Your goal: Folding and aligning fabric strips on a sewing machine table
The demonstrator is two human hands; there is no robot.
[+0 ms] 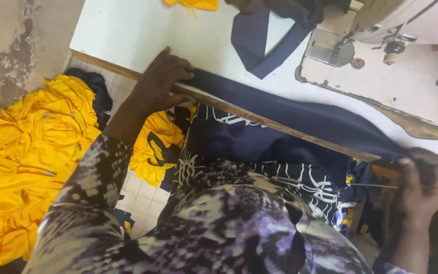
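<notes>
A long strip of dark navy fabric (290, 114) lies stretched along the front edge of a white sewing table (138, 30). My left hand (158, 83) rests on the table edge and pinches the strip's left end. At the lower right, my right hand (422, 185) grips the other end of the same strip, pulled taut. Another navy piece (259, 35) lies on the table, running back toward the sewing machine (401, 20).
A heap of yellow garments (26, 157) lies on the tiled floor at the left, with some navy cloth mixed in. A yellow scrap (193, 4) sits at the table's far edge. Patterned fabric covers my lap below the table.
</notes>
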